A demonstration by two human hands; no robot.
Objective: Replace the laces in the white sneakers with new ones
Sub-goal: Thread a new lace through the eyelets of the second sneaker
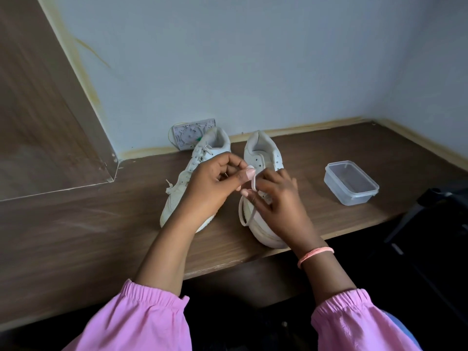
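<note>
Head view: two white sneakers stand side by side on the bench [329, 153], heels to the wall. The right sneaker [263, 158] shows bare upper eyelets; the left sneaker [187, 178] is laced. A lace [247, 211] runs toe to heel from a loop up to both hands. The left hand [215, 183] pinches its upper end; the right hand [276, 196], just beside, pinches lower down.

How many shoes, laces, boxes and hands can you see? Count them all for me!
White sneakers: 2, one on the left, one on the right
Loose lace: 1
Clear plastic box: 1
Hands: 2, left hand, right hand
Total: 6
</note>
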